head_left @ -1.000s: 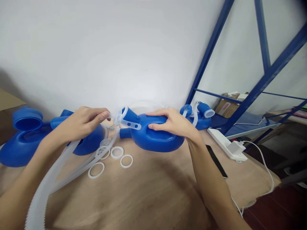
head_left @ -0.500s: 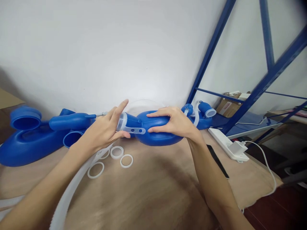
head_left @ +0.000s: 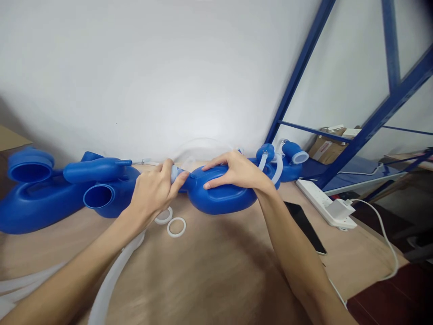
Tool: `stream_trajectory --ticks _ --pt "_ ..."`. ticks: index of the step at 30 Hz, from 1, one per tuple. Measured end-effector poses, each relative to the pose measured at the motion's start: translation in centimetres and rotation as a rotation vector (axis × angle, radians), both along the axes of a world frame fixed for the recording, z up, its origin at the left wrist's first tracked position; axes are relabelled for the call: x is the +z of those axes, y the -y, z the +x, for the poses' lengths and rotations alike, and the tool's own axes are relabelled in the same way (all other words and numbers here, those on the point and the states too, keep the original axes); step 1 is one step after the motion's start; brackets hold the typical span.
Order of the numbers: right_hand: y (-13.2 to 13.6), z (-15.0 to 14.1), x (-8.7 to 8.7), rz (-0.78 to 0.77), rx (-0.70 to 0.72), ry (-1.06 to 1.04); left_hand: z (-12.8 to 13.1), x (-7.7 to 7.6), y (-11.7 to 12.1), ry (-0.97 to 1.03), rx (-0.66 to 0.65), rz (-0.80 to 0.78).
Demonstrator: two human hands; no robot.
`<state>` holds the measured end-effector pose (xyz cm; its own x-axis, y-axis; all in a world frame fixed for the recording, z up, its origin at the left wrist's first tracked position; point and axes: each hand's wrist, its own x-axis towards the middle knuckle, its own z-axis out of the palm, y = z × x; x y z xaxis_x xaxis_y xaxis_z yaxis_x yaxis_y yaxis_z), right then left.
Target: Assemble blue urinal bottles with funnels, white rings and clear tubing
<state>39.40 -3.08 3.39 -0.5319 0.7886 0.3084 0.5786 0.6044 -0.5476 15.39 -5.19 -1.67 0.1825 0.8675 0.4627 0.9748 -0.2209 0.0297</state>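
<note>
The blue bottle [head_left: 221,202] lay on its side at the far middle of the table [head_left: 209,271], close to the wall [head_left: 169,67], its mouth turned left. The right hand [head_left: 238,171] was clamped on its top, thumb on the near side of the handle and fingers on the far side. The left hand [head_left: 154,187] was closed on the pale collar [head_left: 175,172] at the mouth, thumb and forefinger pressed together around it; what lay under the palm could not be seen.

Room on the far side was tight, the wall rising just behind. To the left, other blue bottles [head_left: 40,212] crowded up near the left wrist; to the right, more blue bottles [head_left: 287,171] stood just beyond the right hand. On the near side a broad stretch of brown tabletop opened between the forearms, with two white rings [head_left: 176,235] just near of the left hand and a translucent hose [head_left: 110,284] running toward the near edge of view. Right of the right forearm lay a phone [head_left: 306,228], then a power strip [head_left: 314,198], close to the table's slanting right edge.
</note>
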Motion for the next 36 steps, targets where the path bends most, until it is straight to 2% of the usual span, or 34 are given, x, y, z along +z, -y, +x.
stream_trajectory --ticks 4,10,18,22,25,29,36 --pt "-0.4 -0.6 -0.6 -0.007 -0.01 0.1 0.1 -0.3 -0.2 -0.037 0.041 -0.095" --pt "-2.3 -0.5 -2.0 -0.082 0.018 0.176 0.2 -2.1 -1.2 -0.03 0.007 -0.135" --pt "-4.9 -0.2 -4.4 -0.21 0.11 0.154 0.1 -3.5 -2.1 -0.038 -0.013 -0.217" --pt "-5.1 0.6 -5.5 -0.365 0.113 0.042 0.9 -3.7 -2.6 -0.084 -0.039 -0.185" --pt "-5.0 1.3 -6.3 -0.471 0.113 -0.048 1.5 -3.7 -3.1 -0.121 -0.121 -0.146" --pt "-4.8 1.8 -6.8 -0.47 0.116 -0.064 1.5 -3.5 -3.7 -0.081 -0.231 -0.138" --pt "-4.8 1.8 -6.9 -0.473 0.16 -0.109 0.7 -2.8 -3.9 0.066 -0.316 -0.274"
